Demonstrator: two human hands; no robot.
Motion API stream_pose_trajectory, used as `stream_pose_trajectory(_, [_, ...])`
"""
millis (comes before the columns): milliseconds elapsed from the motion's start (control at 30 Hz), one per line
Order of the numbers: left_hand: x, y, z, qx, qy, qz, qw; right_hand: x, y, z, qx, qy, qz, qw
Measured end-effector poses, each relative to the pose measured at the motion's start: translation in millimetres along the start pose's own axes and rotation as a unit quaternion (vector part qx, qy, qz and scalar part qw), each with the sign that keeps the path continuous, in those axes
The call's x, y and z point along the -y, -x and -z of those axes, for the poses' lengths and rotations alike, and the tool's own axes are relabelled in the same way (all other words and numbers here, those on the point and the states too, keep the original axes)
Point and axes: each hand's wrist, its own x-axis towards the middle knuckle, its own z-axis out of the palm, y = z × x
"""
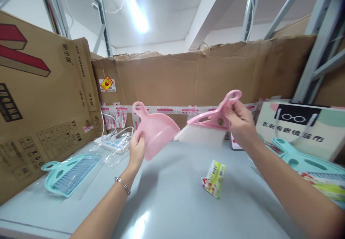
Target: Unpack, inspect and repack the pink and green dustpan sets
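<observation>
My left hand (138, 146) is closed around the left edge of a pink dustpan (157, 131), which I hold up above the table with its handle loop upward. Raised on the other side, my right hand (239, 118) grips a pink hand brush (208, 118) near its handle. The brush's white bristles point down and to the left, and their tip comes close to the dustpan's right edge; I cannot tell if they touch. A crumpled green and white printed label (214, 178) lies on the table below the brush.
A turquoise brush and dustpan set (71, 174) in clear plastic lies at left, another turquoise set (304, 158) at right. Behind the left one is a white power strip (114, 144). Cardboard boxes (48, 109) and a white bag (302, 129) edge the grey table (167, 203).
</observation>
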Motion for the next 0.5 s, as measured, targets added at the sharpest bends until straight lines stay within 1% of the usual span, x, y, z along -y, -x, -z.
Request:
stream_pose_trajectory(33, [1.1,4.0,-3.5,0.042,0.001,0.020,0.999,4.2,5.9,0.2,-0.004,-0.042,-0.027,0.999])
stream_pose_trajectory(100, [2.2,13.5,-11.4,0.123,0.008,0.069,0.990,8.4,18.6,-6.5,0.043,-0.088,-0.077,0.992])
stream_pose_trajectory(167, [1.3,23.9,-19.5,0.193,0.028,0.111,0.974,6.6,30.8,-20.6,0.111,-0.077,-0.115,0.984])
stream_pose_trajectory(200, [0.1,28.8,-23.2,0.224,0.040,0.124,0.966,3.7,36.1,-29.2,0.129,-0.067,-0.121,0.982])
stream_pose_trajectory(233, [-1.6,33.5,-26.3,0.254,0.052,0.130,0.957,-0.1,40.7,-37.8,0.130,-0.051,-0.116,0.983])
stream_pose_trajectory(267, [-3.6,37.6,-28.9,0.282,0.060,0.128,0.949,-4.7,44.5,-45.7,0.116,-0.028,-0.105,0.987])
stream_pose_trajectory(333, [-7.9,44.1,-32.3,0.321,0.065,0.110,0.938,-14.6,49.7,-58.1,0.065,0.038,-0.069,0.995])
stream_pose_trajectory(400, [-10.9,48.7,-33.9,0.351,0.072,0.088,0.929,-23.8,52.9,-64.7,0.017,0.100,-0.036,0.994])
stream_pose_trajectory(500, [-10.5,53.3,-35.4,0.372,0.073,0.062,0.923,-34.5,56.5,-67.3,0.004,0.121,-0.036,0.992])
